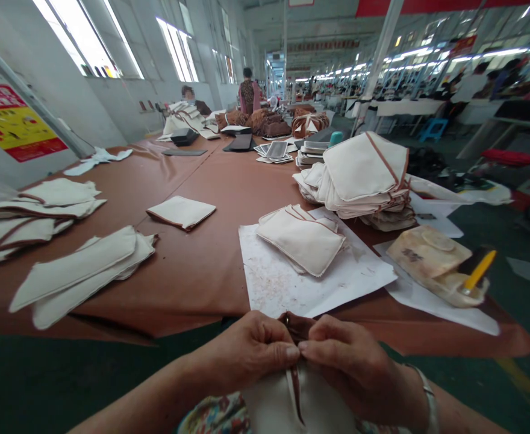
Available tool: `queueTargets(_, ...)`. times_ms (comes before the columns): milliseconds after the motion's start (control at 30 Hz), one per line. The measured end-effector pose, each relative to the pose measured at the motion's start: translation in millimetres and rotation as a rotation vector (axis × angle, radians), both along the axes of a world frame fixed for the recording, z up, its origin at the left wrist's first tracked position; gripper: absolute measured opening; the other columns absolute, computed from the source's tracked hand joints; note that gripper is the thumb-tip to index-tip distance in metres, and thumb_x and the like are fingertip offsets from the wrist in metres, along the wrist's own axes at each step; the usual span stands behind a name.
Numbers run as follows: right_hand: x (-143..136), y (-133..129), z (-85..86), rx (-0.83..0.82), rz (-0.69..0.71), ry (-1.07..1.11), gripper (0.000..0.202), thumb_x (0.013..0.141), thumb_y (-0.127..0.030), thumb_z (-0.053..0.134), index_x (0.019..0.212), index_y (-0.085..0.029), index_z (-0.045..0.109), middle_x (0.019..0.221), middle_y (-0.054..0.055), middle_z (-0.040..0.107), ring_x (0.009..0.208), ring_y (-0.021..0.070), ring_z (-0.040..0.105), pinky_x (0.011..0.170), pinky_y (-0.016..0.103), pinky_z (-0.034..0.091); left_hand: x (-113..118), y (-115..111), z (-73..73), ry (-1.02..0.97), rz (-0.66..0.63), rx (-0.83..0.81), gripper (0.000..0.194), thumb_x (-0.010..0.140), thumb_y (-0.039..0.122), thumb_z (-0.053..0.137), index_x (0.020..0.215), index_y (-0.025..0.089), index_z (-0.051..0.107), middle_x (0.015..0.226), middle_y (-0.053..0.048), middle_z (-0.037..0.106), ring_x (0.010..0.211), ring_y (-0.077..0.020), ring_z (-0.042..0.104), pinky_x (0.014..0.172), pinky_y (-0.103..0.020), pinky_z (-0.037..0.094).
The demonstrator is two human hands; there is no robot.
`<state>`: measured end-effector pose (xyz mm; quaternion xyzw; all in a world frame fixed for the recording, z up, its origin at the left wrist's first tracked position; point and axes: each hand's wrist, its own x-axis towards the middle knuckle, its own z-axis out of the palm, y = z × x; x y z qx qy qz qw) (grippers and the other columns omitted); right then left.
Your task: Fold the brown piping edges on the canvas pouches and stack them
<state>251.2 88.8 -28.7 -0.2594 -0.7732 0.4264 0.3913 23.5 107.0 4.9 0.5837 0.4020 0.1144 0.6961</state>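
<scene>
A cream fabric piece with brown trim (269,404) lies over my lap, and a narrow slit lined in brown runs down its middle. My left hand (256,346) pinches the upper end of that slit between thumb and fingers. Close against it, my right hand (346,355) pinches the same piece, thumb tips nearly touching. Brown material shows between the two hands beyond the fingertips, with a small shiny spot whose kind I cannot make out. Just past my hands, a small stack of cream pieces (303,238) rests on a white paper sheet (269,289) strewn with brown scraps.
A brown-covered table (193,289) spreads ahead. Cream pieces (84,265) lie at left, and a single one (181,211) sits near the middle. A tall cream pile (364,169) stands at right, near a cut-open plastic container (432,259) holding a yellow-handled tool (479,271).
</scene>
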Motion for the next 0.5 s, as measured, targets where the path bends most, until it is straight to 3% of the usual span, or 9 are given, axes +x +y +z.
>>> queueTargets(100, 0, 5, 12.5, -0.232, 0.02, 0.019, 0.023, 0.098, -0.025, 0.049, 0.114, -0.02, 0.064, 0.094, 0.007, 0.065, 0.083, 0.018, 0.059, 0.074, 0.029, 0.046, 1, -1, 6.6, 0.04, -0.057, 0.161, 0.048, 0.09, 0.059, 0.051, 0.069, 0.016, 0.048, 0.062, 0.005, 0.036, 0.053, -0.0081, 0.027, 0.045, -0.023, 0.02)
queueTargets(167, 0, 13, 21.5, -0.446, 0.079, -0.038, 0.029, 0.102, -0.034, 0.041, 0.105, -0.017, 0.064, 0.09, 0.005, 0.063, 0.078, 0.0156, 0.056, 0.069, 0.026, 0.044, 1, -1, 11.4, 0.06, -0.097, 0.269, 0.046, 0.093, 0.055, 0.047, 0.068, 0.017, 0.045, 0.063, 0.004, 0.035, 0.054, -0.0085, 0.028, 0.045, -0.022, 0.022)
queueTargets(267, -1, 26, 30.7, -0.514, 0.212, -0.127, 0.034, 0.098, -0.041, 0.049, 0.081, -0.014, 0.06, 0.074, -0.001, 0.052, 0.066, 0.0113, 0.043, 0.058, 0.022, 0.036, 1, 1, 17.6, 0.054, -0.124, 0.359, 0.043, 0.095, 0.05, 0.046, 0.068, 0.017, 0.046, 0.065, 0.004, 0.037, 0.057, -0.0089, 0.031, 0.048, -0.021, 0.025)
queueTargets(367, -6, 27, 30.0, -0.555, 0.268, -0.024, 0.034, 0.09, -0.044, 0.061, 0.074, -0.015, 0.057, 0.07, -0.002, 0.048, 0.064, 0.0104, 0.039, 0.055, 0.021, 0.032, 2, -1, 20.5, -0.024, -0.09, 0.281, 0.041, 0.094, 0.05, 0.049, 0.071, 0.017, 0.047, 0.065, 0.003, 0.038, 0.056, -0.0087, 0.031, 0.047, -0.022, 0.024)
queueTargets(500, -21, 10, 15.1, -0.933, 0.302, 0.395, 0.039, 0.076, -0.045, 0.076, 0.068, -0.016, 0.052, 0.062, -0.004, 0.045, 0.052, 0.0069, 0.035, 0.049, 0.02, 0.027, 8, -7, 12.9, -0.3, 0.025, 0.092, 0.038, 0.089, 0.047, 0.06, 0.071, 0.015, 0.052, 0.064, 0.002, 0.041, 0.055, -0.009, 0.034, 0.049, -0.023, 0.025)
